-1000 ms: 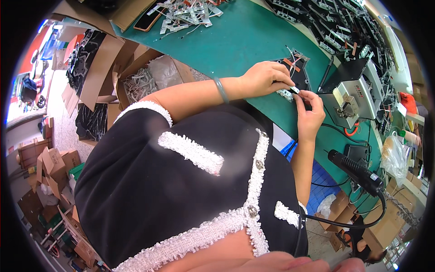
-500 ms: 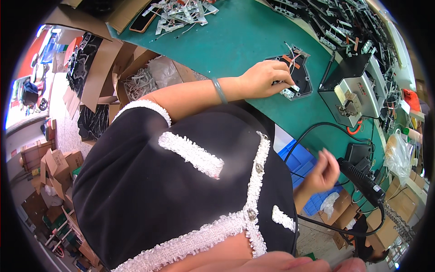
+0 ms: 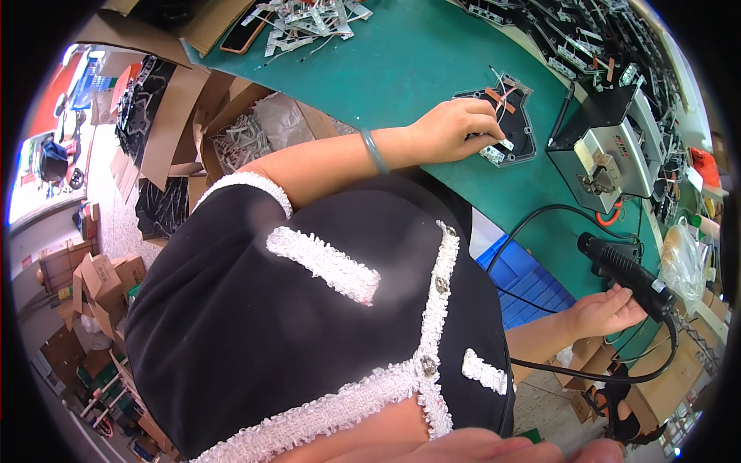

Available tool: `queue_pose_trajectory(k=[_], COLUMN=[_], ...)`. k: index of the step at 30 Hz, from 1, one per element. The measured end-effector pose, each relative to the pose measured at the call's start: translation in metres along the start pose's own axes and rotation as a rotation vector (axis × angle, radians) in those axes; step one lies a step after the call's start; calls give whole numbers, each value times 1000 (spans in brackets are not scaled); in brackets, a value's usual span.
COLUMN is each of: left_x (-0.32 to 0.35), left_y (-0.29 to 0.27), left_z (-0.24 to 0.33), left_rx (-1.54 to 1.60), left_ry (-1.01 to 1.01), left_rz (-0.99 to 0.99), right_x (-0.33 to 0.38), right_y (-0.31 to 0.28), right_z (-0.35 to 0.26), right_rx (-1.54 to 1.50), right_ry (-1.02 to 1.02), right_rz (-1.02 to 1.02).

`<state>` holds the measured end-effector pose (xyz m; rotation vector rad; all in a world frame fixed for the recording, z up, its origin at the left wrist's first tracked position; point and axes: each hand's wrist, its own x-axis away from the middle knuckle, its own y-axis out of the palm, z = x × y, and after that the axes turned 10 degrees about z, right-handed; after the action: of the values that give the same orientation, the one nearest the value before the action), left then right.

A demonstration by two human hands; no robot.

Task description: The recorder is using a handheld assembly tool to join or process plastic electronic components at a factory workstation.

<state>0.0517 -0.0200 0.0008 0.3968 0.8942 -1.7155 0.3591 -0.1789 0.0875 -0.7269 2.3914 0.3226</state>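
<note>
My left hand (image 3: 463,131) reaches over a black plastic housing (image 3: 523,135) on the green table, thumb and fingers pinched together. At the fingertips a small white circuit board (image 3: 492,155) shows at the housing's near side; the hand hides part of it. Thin wires and copper-coloured strips (image 3: 494,94) lie across the housing's far part. To the right, my right hand (image 3: 606,312) is open, palm up, fingers stretched out. Its fingertips are close beneath a black corded power screwdriver (image 3: 629,274); whether they touch it I cannot tell.
A black-and-silver desktop machine (image 3: 606,158) stands right of the housing. Piles of wired circuit boards (image 3: 316,23) and black housings (image 3: 556,46) lie at the back, near a phone (image 3: 245,29). A black cable (image 3: 587,378) loops around my right arm. A blue crate (image 3: 529,285) sits below the table edge.
My right hand has moved rightward from beside the table edge to the screwdriver, its fingers straightening. The screwdriver has shifted farther away and slightly right. My left hand stays at the housing.
</note>
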Motion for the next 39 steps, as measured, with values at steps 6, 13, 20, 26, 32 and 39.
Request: queue_pose_trajectory(k=[6, 13, 20, 26, 32, 39], left_x=[-1, -4, -7, -2, -3, -1], left_y=[2, 1, -1, 1, 4, 3], left_z=[-2, 2, 8, 2, -2, -3], left_rx=[20, 17, 14, -5, -26, -5], left_ry=[11, 1, -53, -35, -16, 14], left_rz=[-14, -14, -32, -27, -40, -17], right_x=[-5, -39, -83, -81, -39, -57], right_y=[45, 88, 126, 126, 123, 118], right_z=[0, 3, -4, 4, 13, -9], right_rx=[-241, -414, -192, -210, -489, -424], right_ry=[6, 166, 38, 127, 370, 52], right_rz=[-184, -1, 27, -89, -171, -100])
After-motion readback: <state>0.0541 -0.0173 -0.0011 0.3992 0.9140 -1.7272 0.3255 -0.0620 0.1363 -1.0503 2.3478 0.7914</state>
